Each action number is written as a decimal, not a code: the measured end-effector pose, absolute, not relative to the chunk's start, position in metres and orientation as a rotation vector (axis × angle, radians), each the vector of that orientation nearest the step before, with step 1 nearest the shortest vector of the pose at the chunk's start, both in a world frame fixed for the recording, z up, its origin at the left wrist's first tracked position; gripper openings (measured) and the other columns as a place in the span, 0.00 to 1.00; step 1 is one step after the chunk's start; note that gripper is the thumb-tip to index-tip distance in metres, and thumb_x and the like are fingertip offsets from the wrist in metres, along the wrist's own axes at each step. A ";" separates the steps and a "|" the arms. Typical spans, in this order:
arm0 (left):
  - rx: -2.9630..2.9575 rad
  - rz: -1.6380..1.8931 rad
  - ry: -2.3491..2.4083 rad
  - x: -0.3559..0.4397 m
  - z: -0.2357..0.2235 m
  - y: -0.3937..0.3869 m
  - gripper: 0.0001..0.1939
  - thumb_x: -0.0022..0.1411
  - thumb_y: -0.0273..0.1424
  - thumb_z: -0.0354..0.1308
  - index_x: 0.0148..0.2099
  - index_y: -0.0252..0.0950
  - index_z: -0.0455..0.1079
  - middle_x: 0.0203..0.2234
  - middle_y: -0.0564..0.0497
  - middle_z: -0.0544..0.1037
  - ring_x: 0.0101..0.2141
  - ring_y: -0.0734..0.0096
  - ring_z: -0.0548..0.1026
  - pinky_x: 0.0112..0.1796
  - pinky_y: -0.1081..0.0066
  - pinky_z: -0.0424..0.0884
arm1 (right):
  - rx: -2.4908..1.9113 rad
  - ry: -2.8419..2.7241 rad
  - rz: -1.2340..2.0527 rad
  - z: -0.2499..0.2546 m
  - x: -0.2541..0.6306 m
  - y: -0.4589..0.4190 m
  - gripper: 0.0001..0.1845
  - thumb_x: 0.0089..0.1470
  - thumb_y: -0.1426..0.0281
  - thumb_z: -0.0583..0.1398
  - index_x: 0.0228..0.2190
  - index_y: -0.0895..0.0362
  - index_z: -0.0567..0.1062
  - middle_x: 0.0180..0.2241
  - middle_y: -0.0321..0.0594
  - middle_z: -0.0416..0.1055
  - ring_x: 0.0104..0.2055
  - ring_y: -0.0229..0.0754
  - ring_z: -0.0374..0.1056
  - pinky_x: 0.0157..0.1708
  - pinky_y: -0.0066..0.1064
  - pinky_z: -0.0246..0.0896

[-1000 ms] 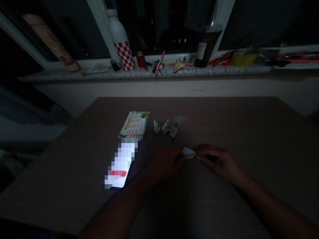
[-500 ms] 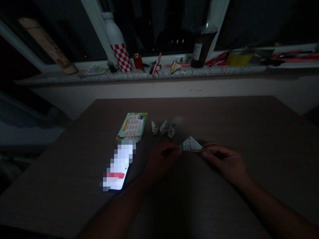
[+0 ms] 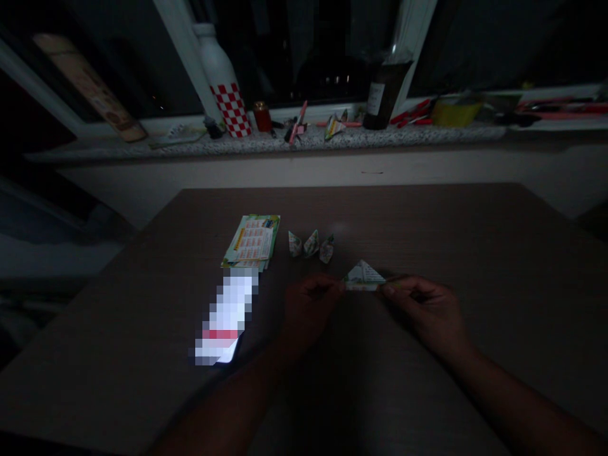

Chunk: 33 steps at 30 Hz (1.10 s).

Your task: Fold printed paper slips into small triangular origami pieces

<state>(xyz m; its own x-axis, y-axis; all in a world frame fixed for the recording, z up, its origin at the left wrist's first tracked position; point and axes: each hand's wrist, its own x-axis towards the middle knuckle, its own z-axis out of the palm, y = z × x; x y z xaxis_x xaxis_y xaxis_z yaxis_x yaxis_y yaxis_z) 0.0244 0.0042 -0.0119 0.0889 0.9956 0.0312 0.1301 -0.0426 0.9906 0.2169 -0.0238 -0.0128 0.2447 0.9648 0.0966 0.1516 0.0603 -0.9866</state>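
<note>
A sheet of printed paper folded into a triangle (image 3: 363,273) is held low over the dark table, its point facing away from me. My left hand (image 3: 313,307) pinches its left corner between thumb and fingers. At the right corner, my right hand (image 3: 425,304) pinches it the same way. A flat strip runs along the bottom edge between both hands. Just beyond stand three small folded paper pieces (image 3: 311,244) in a row, pointed at the top. Dim light hides the finer creases.
Left of the folded pieces lies a stack of printed paper sheets (image 3: 251,240). A lit phone (image 3: 228,316), its screen blurred, lies near my left forearm. On the windowsill (image 3: 285,144) behind the table (image 3: 403,215) stand a checkered bottle (image 3: 230,95), a small red jar (image 3: 262,116) and pens.
The bottom edge of the paper triangle now shows as a folded-up strip. My right hand has shifted slightly inward along it; my left hand stays at its corner.
</note>
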 end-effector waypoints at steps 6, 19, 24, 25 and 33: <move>1.322 1.092 1.317 0.027 -0.007 0.003 0.10 0.52 0.35 0.61 0.25 0.34 0.73 0.21 0.53 0.76 0.27 0.71 0.72 0.30 0.73 0.67 | -1.356 -1.122 0.868 -0.013 0.212 -0.023 0.09 0.42 0.63 0.68 0.21 0.56 0.78 0.22 0.39 0.77 0.22 0.38 0.70 0.22 0.28 0.66; 1.124 1.140 1.137 0.029 -0.012 0.003 0.14 0.46 0.32 0.67 0.32 0.34 0.66 0.25 0.54 0.76 0.26 0.75 0.73 0.28 0.75 0.68 | -1.347 -1.100 0.890 -0.015 0.210 -0.024 0.12 0.41 0.63 0.69 0.18 0.57 0.76 0.19 0.39 0.76 0.21 0.38 0.69 0.21 0.27 0.64; 1.056 0.999 0.992 0.034 -0.013 0.004 0.26 0.41 0.28 0.71 0.45 0.35 0.69 0.39 0.48 0.79 0.37 0.67 0.77 0.37 0.71 0.72 | -1.309 -1.153 0.897 -0.016 0.207 -0.026 0.11 0.43 0.64 0.68 0.18 0.56 0.75 0.20 0.39 0.76 0.22 0.38 0.69 0.23 0.27 0.64; 1.070 0.976 0.989 0.035 -0.013 0.003 0.26 0.42 0.29 0.70 0.46 0.35 0.70 0.39 0.48 0.79 0.38 0.66 0.77 0.38 0.70 0.72 | -1.294 -1.159 0.905 -0.017 0.206 -0.026 0.11 0.44 0.64 0.67 0.18 0.56 0.75 0.20 0.39 0.76 0.23 0.38 0.70 0.23 0.28 0.65; 1.174 0.909 1.136 0.035 -0.015 0.002 0.15 0.46 0.36 0.69 0.37 0.33 0.77 0.24 0.52 0.78 0.25 0.73 0.72 0.26 0.76 0.64 | -1.220 -1.206 0.922 -0.016 0.204 -0.027 0.11 0.46 0.65 0.66 0.19 0.56 0.73 0.22 0.40 0.77 0.24 0.38 0.71 0.24 0.28 0.65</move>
